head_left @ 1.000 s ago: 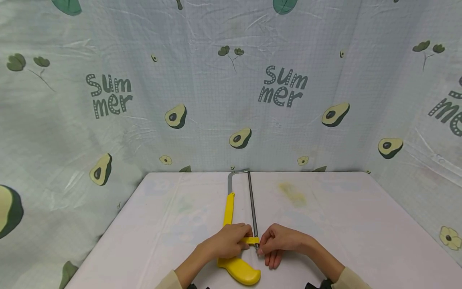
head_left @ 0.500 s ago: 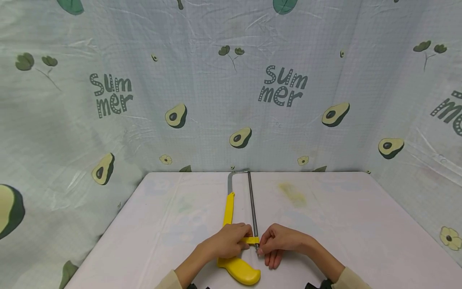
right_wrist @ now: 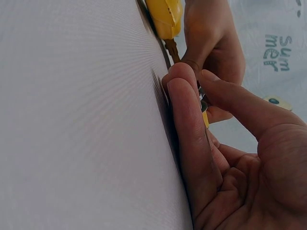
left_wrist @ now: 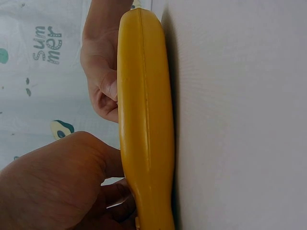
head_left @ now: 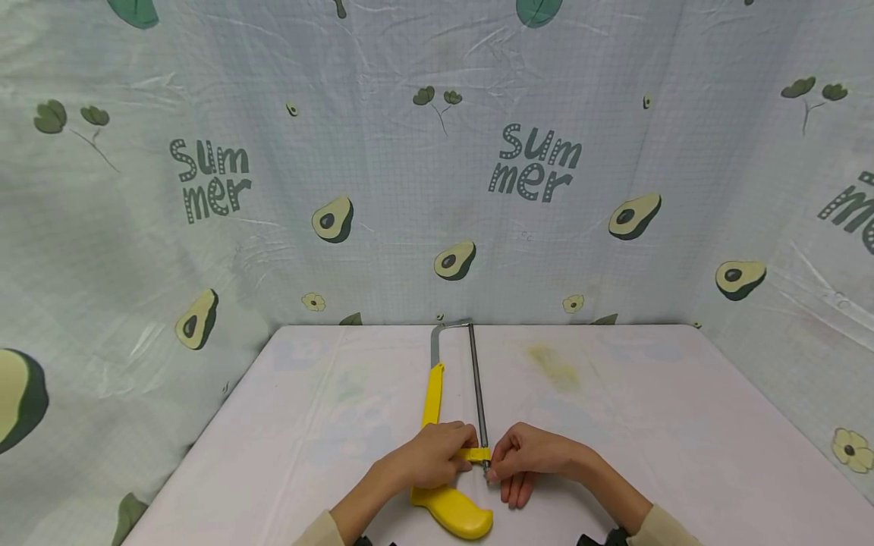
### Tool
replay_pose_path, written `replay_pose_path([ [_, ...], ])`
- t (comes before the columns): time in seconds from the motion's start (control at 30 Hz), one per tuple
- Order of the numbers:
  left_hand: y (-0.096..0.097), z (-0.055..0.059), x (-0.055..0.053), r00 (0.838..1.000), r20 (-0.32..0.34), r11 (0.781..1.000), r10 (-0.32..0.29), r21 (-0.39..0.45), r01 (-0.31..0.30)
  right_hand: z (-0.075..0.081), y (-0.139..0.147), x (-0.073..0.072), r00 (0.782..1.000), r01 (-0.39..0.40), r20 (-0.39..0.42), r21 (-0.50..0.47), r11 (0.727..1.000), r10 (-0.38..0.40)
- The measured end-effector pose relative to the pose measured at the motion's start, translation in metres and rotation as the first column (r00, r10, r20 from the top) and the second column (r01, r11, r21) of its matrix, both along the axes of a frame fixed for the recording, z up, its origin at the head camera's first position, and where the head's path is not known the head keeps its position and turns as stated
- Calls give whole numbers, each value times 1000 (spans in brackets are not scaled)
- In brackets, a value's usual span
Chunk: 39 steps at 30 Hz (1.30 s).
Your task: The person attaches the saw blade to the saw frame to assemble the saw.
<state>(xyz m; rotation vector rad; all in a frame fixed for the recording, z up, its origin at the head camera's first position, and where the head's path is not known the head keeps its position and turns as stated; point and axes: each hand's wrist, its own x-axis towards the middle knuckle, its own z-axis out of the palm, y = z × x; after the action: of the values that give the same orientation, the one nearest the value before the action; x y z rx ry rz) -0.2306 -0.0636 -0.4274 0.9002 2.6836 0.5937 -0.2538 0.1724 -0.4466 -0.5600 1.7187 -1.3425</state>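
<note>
A hacksaw lies flat on the table, with a yellow handle toward me and a grey metal frame end at the far side. Its dark blade runs along the right, up to a yellow bracket. My left hand grips the saw's frame beside that bracket. With thumb and finger, my right hand pinches the small metal tightening screw at the blade's near end. In the left wrist view the handle hides part of both hands. Fingers mostly cover the screw in the right wrist view.
A pale, faintly stained cloth covers the table. Behind it and at both sides hangs a printed curtain with avocados and lettering. The saw's far end reaches nearly to the table's back edge.
Both hands and the hacksaw stay in practically the same place. Only the side curtains appear shifted slightly at the picture's edges.
</note>
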Motion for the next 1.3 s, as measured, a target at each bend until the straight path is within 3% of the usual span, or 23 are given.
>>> replay_pose_path([
  [1.3, -1, 2, 2, 1000, -12, 1000, 0, 3, 0, 2, 0, 1, 1000, -1, -8, -5, 1000, 1],
])
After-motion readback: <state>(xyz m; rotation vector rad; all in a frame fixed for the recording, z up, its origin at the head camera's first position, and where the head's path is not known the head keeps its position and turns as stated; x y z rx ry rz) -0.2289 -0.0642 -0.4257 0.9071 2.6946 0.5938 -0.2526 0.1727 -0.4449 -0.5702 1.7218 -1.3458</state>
